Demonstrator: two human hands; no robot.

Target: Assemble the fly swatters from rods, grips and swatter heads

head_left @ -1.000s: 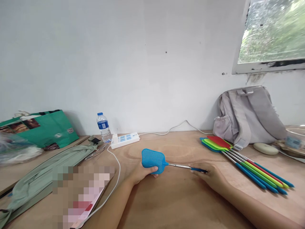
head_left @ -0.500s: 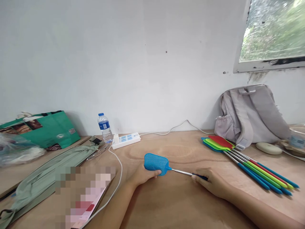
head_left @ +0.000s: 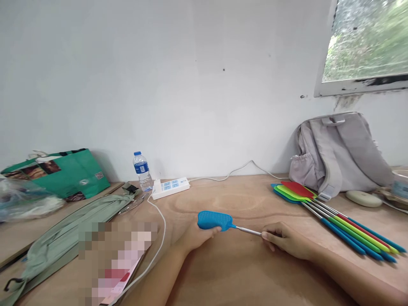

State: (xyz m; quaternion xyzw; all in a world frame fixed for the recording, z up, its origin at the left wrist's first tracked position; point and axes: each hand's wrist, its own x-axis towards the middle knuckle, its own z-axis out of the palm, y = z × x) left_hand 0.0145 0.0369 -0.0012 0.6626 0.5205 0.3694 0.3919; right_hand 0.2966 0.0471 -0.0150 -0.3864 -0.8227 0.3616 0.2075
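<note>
A blue fly swatter [head_left: 215, 220] with a perforated head and a metal rod is held over the wooden table, roughly level. My left hand [head_left: 198, 234] grips its head, thumb across the near edge, and the head is bent into a curve. At the other end my right hand [head_left: 285, 239] pinches the swatter where the rod meets the handle; the fingers hide most of that handle. To the right lies a stack of several fly swatters [head_left: 342, 225] in blue, green, yellow and red, heads toward the wall.
A grey backpack [head_left: 341, 153] leans on the wall behind the stack. Toward the back stand a water bottle [head_left: 142, 171] and a white power strip [head_left: 170, 188] with its cable. On the left are a green bag [head_left: 75, 176], a folded grey-green cloth item [head_left: 73, 231] and a pink booklet [head_left: 127, 265].
The swatter head has tilted and curved more in my left hand. My right hand has shifted its grip on the handle, now covering it. The view has moved slightly.
</note>
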